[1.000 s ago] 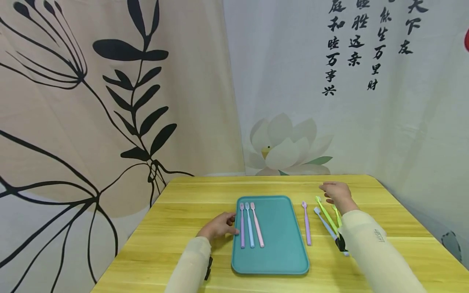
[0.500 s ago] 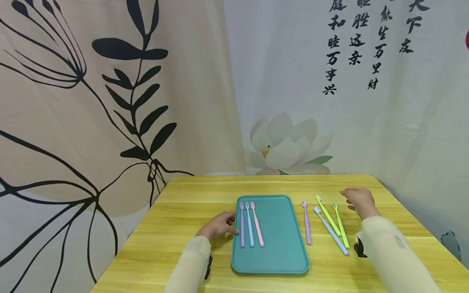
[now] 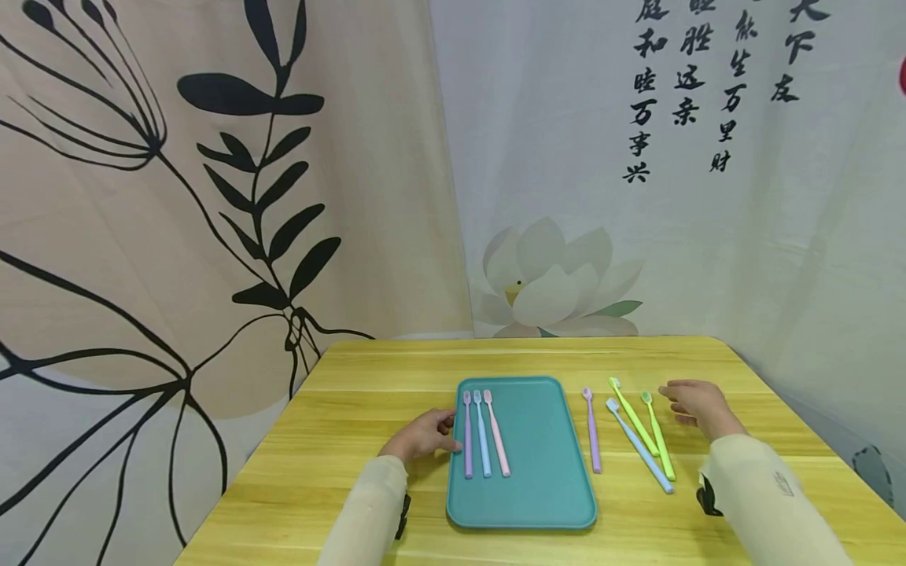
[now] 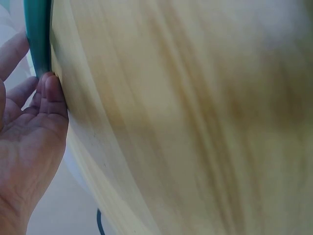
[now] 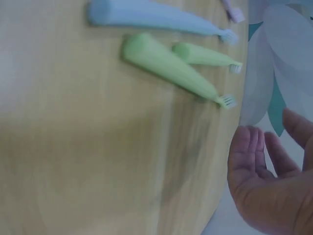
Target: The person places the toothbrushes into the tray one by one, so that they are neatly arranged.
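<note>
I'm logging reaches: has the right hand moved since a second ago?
Yes: in the head view, the right hand has shifted rightward past the rightmost lime-green toothbrush.

Touches the left edge of a teal tray [image 3: 541,472] with the left hand [image 3: 421,436]. Holds the right hand [image 3: 702,406] just beside the rightmost green toothbrush [image 3: 659,440], pointing its fingers [image 3: 675,386] toward the head. Wears cream sleeves [image 3: 364,515]. Shows in the tray's left half a purple toothbrush [image 3: 468,440], a light blue toothbrush [image 3: 484,440] and a pink toothbrush [image 3: 499,440], lying side by side, left to right, with heads toward the far end. Shows on the wooden worktop [image 3: 340,440], right of the tray, a second purple toothbrush [image 3: 593,434], then the other green toothbrush [image 3: 635,419] and a second blue toothbrush [image 3: 642,450]. Backed by a hanging cloth [image 3: 389,196] printed with black plants [image 3: 314,266], a lotus [image 3: 559,287] and black characters [image 3: 640,115].
</note>
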Available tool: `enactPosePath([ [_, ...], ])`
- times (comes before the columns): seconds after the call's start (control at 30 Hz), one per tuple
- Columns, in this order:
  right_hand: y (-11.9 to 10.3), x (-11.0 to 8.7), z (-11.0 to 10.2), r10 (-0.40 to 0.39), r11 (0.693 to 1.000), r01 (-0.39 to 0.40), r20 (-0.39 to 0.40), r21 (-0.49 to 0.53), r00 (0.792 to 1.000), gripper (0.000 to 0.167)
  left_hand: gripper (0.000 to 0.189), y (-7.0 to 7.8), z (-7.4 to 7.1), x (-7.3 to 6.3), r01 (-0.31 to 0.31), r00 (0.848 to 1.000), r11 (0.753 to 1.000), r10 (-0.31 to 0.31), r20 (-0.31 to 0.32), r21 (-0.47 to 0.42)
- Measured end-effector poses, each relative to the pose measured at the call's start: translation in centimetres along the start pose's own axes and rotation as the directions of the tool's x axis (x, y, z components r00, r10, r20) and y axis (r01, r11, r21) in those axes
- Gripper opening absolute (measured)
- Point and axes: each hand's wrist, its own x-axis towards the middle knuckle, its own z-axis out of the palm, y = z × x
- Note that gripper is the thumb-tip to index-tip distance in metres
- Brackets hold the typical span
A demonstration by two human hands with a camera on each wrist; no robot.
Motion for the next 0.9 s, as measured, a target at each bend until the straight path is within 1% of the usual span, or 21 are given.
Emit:
enactPosePath([
  [0.1,0.6,0.3,-0.2,0.000,1.000,0.002,0.058,-0.030,0.998,0.065,0.071,0.0,0.0,0.0,0.009,1.000,1.000,-0.009,0.000,-0.008],
  [0.23,1.3,0.5,-0.4,0.005,0.999,0.000,0.098,-0.046,0.995,0.064,0.072,-0.1,0.0,0.1,0.018,1.000,1.000,-0.018,0.000,-0.009],
  [0.3,1.5,0.4,-0.4,0.005,0.999,0.000,0.110,-0.043,0.994,0.064,0.072,-0.1,0.0,0.1,0.018,1.000,1.000,-0.018,0.002,-0.006],
  [0.47,2.4,0.3,-0.6,-0.008,1.000,0.012,0.179,-0.023,0.984,0.064,0.071,-0.1,0.0,0.1,0.011,1.000,1.000,-0.011,0.006,0.001],
  [0.53,2.8,0.3,-0.6,-0.018,0.999,0.025,0.209,-0.030,0.978,0.064,0.071,0.0,0.1,0.1,0.008,1.000,1.000,-0.008,0.006,0.002],
  [0.67,3.6,0.6,-0.6,-0.019,0.999,0.029,0.232,-0.040,0.972,0.063,0.071,0.0,0.1,0.1,0.004,1.000,1.000,-0.004,0.006,0.009],
  [0.77,4.0,0.8,-0.5,-0.012,0.999,0.023,0.222,-0.046,0.975,0.064,0.071,0.1,0.1,0.1,0.001,1.000,1.000,-0.001,0.006,0.016],
  [0.9,4.2,1.0,-0.3,-0.019,0.995,0.037,0.199,-0.089,0.980,0.064,0.071,0.0,0.0,0.2,0.002,1.000,1.000,-0.002,0.006,0.021],
])
